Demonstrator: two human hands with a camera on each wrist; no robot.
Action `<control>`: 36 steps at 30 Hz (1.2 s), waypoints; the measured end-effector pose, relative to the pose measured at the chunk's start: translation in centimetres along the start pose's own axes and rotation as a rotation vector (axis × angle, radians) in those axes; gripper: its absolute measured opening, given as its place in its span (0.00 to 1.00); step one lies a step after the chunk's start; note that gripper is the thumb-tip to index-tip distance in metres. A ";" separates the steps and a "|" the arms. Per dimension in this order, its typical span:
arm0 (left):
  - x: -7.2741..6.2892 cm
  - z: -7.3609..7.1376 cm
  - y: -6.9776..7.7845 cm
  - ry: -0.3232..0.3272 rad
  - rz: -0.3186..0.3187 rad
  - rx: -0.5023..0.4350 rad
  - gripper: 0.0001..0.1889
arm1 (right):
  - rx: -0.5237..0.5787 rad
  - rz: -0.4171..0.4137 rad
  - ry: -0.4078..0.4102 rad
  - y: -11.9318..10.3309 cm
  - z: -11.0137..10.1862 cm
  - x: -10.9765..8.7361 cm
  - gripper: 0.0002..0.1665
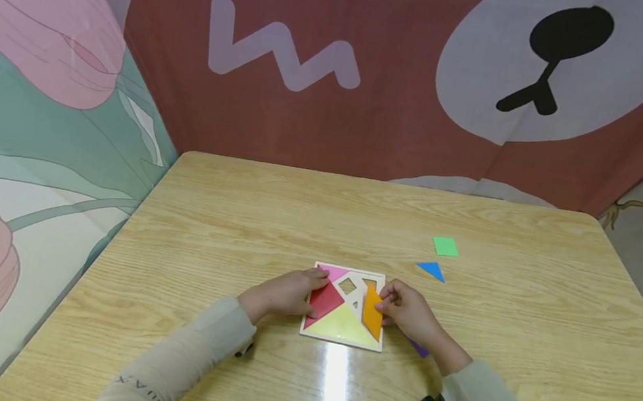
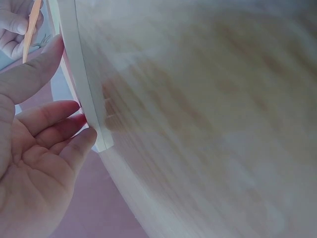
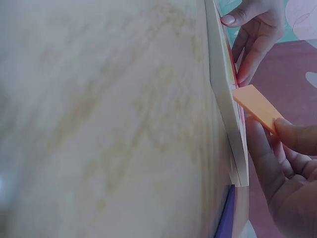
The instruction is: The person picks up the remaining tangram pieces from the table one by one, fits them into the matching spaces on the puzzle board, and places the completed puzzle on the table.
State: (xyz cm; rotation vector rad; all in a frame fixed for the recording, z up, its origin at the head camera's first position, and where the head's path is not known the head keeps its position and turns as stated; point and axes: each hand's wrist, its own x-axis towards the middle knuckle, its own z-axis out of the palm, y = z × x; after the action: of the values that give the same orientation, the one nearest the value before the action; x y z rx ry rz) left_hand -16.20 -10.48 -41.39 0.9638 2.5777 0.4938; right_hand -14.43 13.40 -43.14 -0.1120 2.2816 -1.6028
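Note:
My right hand [image 1: 411, 311] pinches an orange parallelogram tangram piece [image 1: 371, 313] between thumb and fingers. It tilts over the right side of a white-rimmed tangram board [image 1: 341, 344]; the right wrist view shows the orange piece [image 3: 258, 108] raised at an angle. On the board's left side rests my left hand [image 1: 289, 293], thumb and fingertips touching the edge and pieces. A red triangle [image 1: 326, 302], a yellow triangle [image 1: 345, 326] and a pink piece [image 1: 338, 272] lie in the board. Bare recesses show at its upper right.
A blue triangle [image 1: 433, 271] and a green square-like piece [image 1: 445, 246] lie on the wooden table [image 1: 524, 303] behind and right of the board. Partly hidden under my right wrist is a purple piece [image 1: 419, 349]. A printed cloth [image 1: 365, 126] hangs behind the table.

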 end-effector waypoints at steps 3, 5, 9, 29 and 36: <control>0.0 0.0 -0.1 0.001 0.001 0.002 0.32 | 0.003 -0.010 -0.004 0.0 0.0 0.0 0.05; 0.1 0.1 -0.1 0.003 0.004 0.004 0.33 | -0.001 -0.020 -0.010 0.0 0.0 -0.1 0.06; 0.1 0.1 -0.2 0.006 0.011 0.010 0.33 | -0.006 -0.027 -0.017 -0.1 0.1 -0.1 0.06; 0.1 0.1 -0.5 0.005 0.014 0.014 0.33 | -0.102 -0.034 0.013 -0.2 0.2 -0.2 0.08; 0.1 0.2 -0.5 0.013 0.028 0.014 0.32 | -0.132 -0.042 0.014 -0.2 0.4 0.0 0.09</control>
State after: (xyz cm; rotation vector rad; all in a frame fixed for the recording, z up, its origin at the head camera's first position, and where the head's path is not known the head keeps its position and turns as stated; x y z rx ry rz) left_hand -16.46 -10.75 -41.76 1.0060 2.5860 0.4911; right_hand -14.28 12.95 -43.05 -0.1829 2.4104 -1.4766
